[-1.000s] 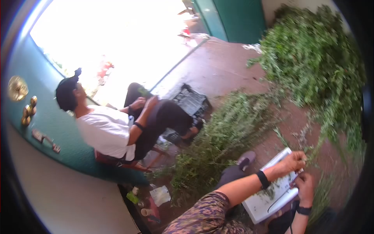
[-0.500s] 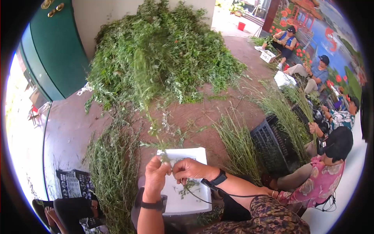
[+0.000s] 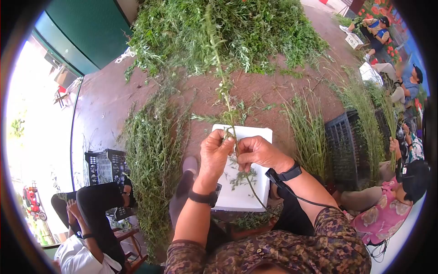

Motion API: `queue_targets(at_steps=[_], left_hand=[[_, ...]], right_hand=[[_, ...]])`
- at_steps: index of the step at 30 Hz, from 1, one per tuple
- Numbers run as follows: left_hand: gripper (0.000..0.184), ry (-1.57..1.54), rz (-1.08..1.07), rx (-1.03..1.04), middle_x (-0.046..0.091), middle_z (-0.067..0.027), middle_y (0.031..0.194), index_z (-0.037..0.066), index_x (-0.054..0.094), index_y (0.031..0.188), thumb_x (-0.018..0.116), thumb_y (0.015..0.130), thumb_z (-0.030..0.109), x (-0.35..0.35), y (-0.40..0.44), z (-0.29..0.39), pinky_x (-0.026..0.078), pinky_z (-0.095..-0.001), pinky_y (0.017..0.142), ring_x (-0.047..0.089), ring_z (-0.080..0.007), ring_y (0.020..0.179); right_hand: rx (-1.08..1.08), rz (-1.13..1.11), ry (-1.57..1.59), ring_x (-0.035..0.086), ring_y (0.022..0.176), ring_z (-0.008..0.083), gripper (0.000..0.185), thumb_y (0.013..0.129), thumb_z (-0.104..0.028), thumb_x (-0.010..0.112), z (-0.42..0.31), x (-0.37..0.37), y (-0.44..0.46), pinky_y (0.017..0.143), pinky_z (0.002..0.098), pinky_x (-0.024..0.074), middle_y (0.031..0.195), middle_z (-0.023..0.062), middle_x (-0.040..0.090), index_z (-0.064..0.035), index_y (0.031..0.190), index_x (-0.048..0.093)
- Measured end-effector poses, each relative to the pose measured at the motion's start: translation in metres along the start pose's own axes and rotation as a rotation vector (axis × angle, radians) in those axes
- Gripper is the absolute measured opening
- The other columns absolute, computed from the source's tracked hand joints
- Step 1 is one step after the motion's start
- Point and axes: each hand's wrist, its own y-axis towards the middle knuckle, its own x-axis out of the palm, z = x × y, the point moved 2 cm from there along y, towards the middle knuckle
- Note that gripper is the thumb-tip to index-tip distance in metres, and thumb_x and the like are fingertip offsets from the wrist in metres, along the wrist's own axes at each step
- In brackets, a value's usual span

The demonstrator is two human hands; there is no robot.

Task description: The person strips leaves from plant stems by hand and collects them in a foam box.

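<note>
A long leafy plant stem [image 3: 223, 86] rises from my hands toward the big green pile; its thin lower end slants down over a white foam box [image 3: 235, 198]. My left hand [image 3: 216, 150] pinches the stem near its lower part, with small leaves at the fingertips. Close beside it on the right, my right hand [image 3: 261, 153] has its fingers closed around the stem just below. Loose leaf sprigs [image 3: 244, 179] lie in the box under my hands.
A large heap of leafy stalks [image 3: 228, 36] covers the floor ahead. Bundled stems lie left [image 3: 153, 169] and right [image 3: 308, 137]. Black crates [image 3: 342, 146] stand on both sides. Seated people are along the right, one [image 3: 84, 246] at lower left.
My view has tilted down and turned left, so the box and hands appear higher and farther right. Both hands stay on the stem, which now shows more upright and clearer.
</note>
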Motion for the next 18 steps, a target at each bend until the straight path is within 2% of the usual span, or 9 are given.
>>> queue_targets(at_steps=[5, 8, 11, 15, 18], left_hand=[[0.01, 0.119, -0.051, -0.032, 0.05, 0.0005, 0.065, 0.003, 0.053, 0.082, 0.059, 0.087, 0.009, 0.0, -0.001, 0.001, 0.037, -0.0204, 0.053, 0.043, -0.0064, 0.057], [0.008, 0.218, -0.124, -0.056, 0.05, 0.0004, 0.064, 0.004, 0.054, 0.082, 0.057, 0.087, 0.007, 0.004, -0.007, -0.003, 0.037, -0.0201, 0.053, 0.043, -0.0064, 0.057], [0.007, 0.02, -0.061, -0.105, 0.05, 0.0001, 0.064, 0.004, 0.053, 0.082, 0.056, 0.088, 0.007, -0.003, -0.003, -0.004, 0.038, -0.021, 0.053, 0.044, -0.0074, 0.057], [0.006, -0.142, -0.083, -0.125, 0.053, -0.0028, 0.074, 0.004, 0.05, 0.087, 0.056, 0.087, 0.005, -0.006, 0.001, 0.004, 0.04, -0.0226, 0.056, 0.048, -0.0097, 0.061], [0.014, -0.148, -0.116, -0.158, 0.055, -0.0036, 0.081, 0.005, 0.05, 0.09, 0.062, 0.083, 0.005, -0.004, 0.001, 0.002, 0.041, -0.0231, 0.058, 0.049, -0.0093, 0.065]], right_hand=[[0.01, 0.012, 0.012, 0.065, 0.063, 0.0144, 0.006, 0.081, -0.004, 0.063, 0.002, -0.002, 0.001, 0.05, 0.0222, 0.0528, 0.069, 0.0032, 0.059, -0.0008, 0.081, 0.057], [-0.071, 0.116, 0.138, 0.065, 0.063, 0.0149, 0.007, 0.082, -0.005, 0.062, -0.002, -0.016, 0.004, 0.052, 0.0233, 0.0536, 0.069, 0.0035, 0.06, -0.0023, 0.079, 0.056], [-0.073, 0.145, 0.072, 0.065, 0.063, 0.0148, 0.009, 0.082, -0.006, 0.063, -0.005, -0.022, 0.002, 0.053, 0.0233, 0.0536, 0.069, 0.0037, 0.06, -0.0029, 0.077, 0.056], [-0.012, 0.051, -0.032, 0.065, 0.063, 0.0147, 0.009, 0.08, -0.006, 0.065, 0.004, -0.014, 0.003, 0.052, 0.0229, 0.0531, 0.068, 0.0038, 0.06, -0.0018, 0.078, 0.057], [0.008, -0.008, -0.034, 0.065, 0.063, 0.014, 0.011, 0.079, -0.007, 0.067, 0.0, -0.008, 0.002, 0.051, 0.0232, 0.0528, 0.068, 0.0036, 0.06, -0.0009, 0.078, 0.058]])
